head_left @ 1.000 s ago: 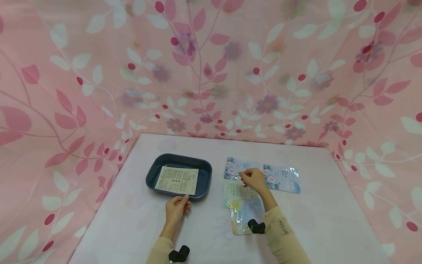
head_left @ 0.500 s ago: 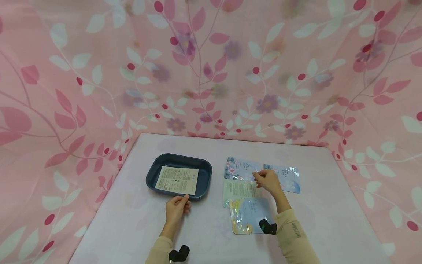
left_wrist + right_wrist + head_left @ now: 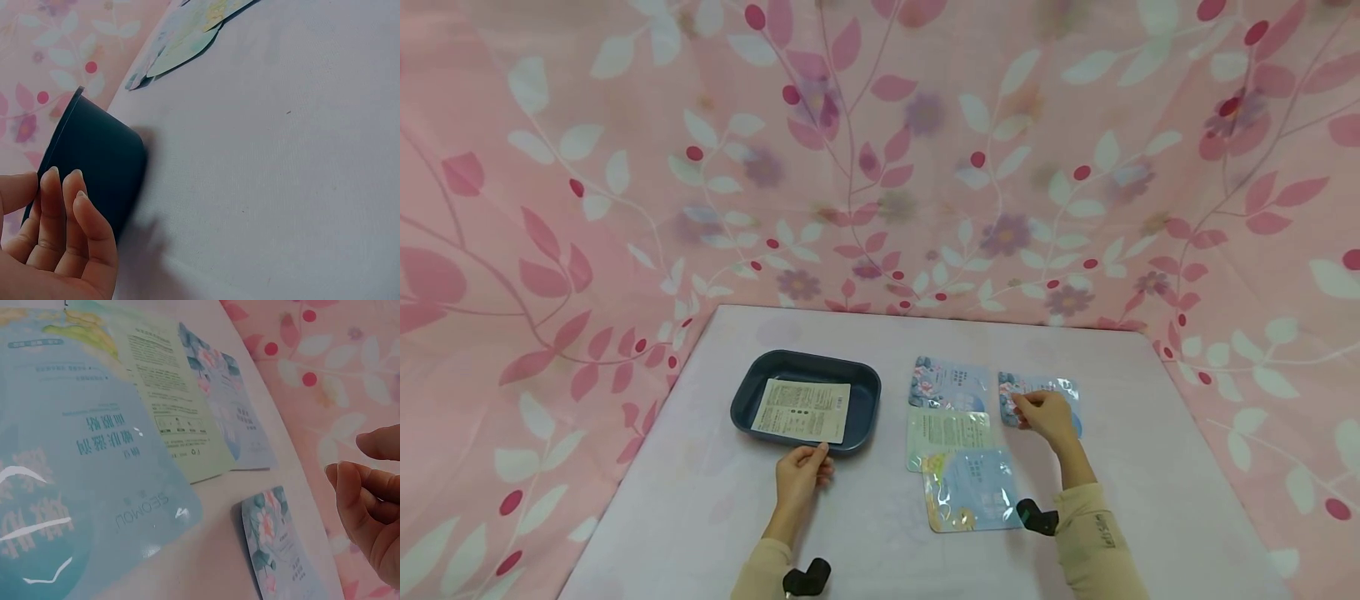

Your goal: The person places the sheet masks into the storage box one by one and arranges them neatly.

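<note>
Left hand (image 3: 801, 479) grips the dark blue tray (image 3: 863, 408); right hand (image 3: 1051, 421) is poised over the floral sachet (image 3: 272, 537)

The left thumb and fingers pinch the tray's near rim. The right thumb and fingertips stand slightly apart, holding nothing, above the floral sachet, well to the tray's right. Between it and the tray lie three overlapping sachets (image 3: 970, 492); a cream sachet (image 3: 802, 410) rests inside the tray. The floral sachet should be light, flexible and slick, best pinched by an edge; the tray looks rigid, its lip a sound hold.
</note>
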A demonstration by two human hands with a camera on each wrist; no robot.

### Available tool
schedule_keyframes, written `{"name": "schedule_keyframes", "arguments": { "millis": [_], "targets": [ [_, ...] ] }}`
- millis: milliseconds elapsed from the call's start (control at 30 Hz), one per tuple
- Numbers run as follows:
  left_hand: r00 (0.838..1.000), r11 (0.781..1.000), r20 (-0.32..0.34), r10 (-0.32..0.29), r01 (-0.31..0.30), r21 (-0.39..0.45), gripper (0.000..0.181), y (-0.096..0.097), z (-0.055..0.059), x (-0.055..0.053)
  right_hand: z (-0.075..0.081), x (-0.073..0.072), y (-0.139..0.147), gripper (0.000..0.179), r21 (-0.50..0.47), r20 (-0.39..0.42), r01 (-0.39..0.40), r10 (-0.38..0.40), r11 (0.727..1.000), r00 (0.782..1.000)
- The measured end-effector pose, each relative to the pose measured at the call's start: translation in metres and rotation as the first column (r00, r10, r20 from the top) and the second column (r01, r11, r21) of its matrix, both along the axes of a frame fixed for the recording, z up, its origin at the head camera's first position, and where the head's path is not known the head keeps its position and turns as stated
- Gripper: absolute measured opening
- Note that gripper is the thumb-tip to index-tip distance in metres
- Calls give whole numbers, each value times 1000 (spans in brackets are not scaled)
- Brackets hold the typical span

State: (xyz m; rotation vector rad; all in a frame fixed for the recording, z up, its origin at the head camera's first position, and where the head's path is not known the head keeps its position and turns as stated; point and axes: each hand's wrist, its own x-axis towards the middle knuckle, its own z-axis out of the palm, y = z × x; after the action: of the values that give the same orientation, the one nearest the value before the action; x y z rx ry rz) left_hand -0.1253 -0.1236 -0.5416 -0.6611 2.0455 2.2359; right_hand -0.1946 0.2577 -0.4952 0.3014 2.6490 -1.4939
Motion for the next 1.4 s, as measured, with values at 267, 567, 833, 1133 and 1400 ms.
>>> {"name": "schedule_keyframes", "arguments": {
  "millis": [267,567,833,1133,1400],
  "targets": [
    [1000,1000,-2,7,-7,13,25,-1,-10,-2,1,8,22,43,33,13,30,-30,999,999],
    [1000,1000,-15,18,-18,0,24,-1,-12,-3,-1,14,38,47,42,48,68,-70,997,996],
    [1000,1000,-14,17,-17,-6,25,-1,-12,-2,-4,19,52,46,30,48,120,-121,992,991],
    [1000,1000,-13,3,-3,2,26,-1,-10,-1,-8,24,66,48,11,80,175,-176,984,981],
    [1000,1000,-5,12,-12,2,25,-2,-11,-2,-19,27,74,43,108,57,201,-208,974,976]
  ]
}}
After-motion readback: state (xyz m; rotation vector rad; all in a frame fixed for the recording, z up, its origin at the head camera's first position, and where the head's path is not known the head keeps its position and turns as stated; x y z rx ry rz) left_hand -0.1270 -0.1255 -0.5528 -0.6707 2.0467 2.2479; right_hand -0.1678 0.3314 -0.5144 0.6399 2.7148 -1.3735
